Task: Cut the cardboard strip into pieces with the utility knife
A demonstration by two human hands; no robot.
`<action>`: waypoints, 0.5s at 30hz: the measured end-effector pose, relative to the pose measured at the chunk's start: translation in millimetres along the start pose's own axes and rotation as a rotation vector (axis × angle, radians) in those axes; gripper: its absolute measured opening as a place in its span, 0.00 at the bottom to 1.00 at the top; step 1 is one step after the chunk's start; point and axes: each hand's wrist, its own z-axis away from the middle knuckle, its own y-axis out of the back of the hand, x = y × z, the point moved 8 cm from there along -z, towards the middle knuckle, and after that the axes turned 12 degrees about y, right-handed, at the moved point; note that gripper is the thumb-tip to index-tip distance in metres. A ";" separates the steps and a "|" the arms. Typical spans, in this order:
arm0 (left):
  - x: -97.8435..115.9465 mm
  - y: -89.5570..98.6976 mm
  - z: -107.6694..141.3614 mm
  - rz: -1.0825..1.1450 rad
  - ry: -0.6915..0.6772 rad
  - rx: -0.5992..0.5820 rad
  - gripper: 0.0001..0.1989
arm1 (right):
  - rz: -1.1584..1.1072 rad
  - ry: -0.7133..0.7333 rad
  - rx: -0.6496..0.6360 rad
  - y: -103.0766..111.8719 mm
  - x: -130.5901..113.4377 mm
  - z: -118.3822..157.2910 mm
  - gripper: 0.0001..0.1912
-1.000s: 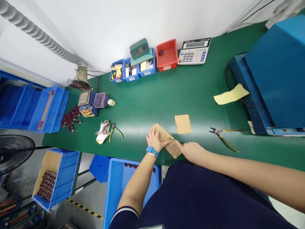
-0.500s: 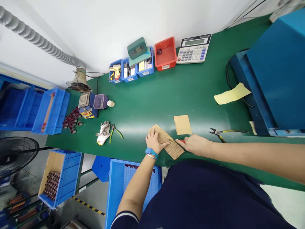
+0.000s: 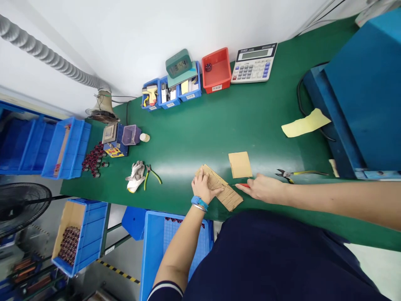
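My left hand (image 3: 202, 188) lies with thumb and fingers spread on a scored brown cardboard strip (image 3: 230, 197), pressing it against the green table. A second, narrower cardboard piece (image 3: 216, 174) seems to lie along the strip's upper edge, partly under my fingers. In my right hand (image 3: 261, 188) is a slim red-handled knife (image 3: 243, 185), closed in the fingers. Its thin tip points left, close to the strip's right edge; whether it touches cannot be made out. Just above lies a square cardboard piece (image 3: 240, 164), apart from both hands.
Cutting pliers (image 3: 288, 173) lie to the right, before a blue machine (image 3: 360, 104). Green-handled pliers (image 3: 150, 175) and gloves (image 3: 135, 176) lie left. Along the wall stand small blue bins (image 3: 169, 102), a red bin (image 3: 216, 71) and a calculator (image 3: 254, 63). A blue crate (image 3: 153, 255) stands below the front edge.
My right hand has drawn slightly to the right with the knife, uncovering more of its red handle. My left hand stays on the cardboard strip.
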 end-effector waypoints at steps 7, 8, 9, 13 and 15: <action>-0.9 -2.7 0.7 0.089 -0.011 -0.029 0.37 | -0.194 -0.289 0.401 -9.7 26.8 37.3 0.28; -1.7 -2.6 2.2 0.107 -0.001 -0.024 0.38 | -0.241 -0.449 0.437 -14.9 40.3 47.7 0.26; -3.7 -1.7 3.7 0.126 0.029 -0.011 0.41 | -0.286 -0.606 0.460 -21.3 52.5 58.0 0.25; -15.1 2.0 11.0 0.200 0.246 0.018 0.57 | -0.355 -0.934 0.512 -31.5 71.1 71.2 0.21; -11.9 1.8 13.0 0.231 0.268 -0.018 0.58 | -0.374 -0.912 0.598 -20.3 65.0 56.4 0.19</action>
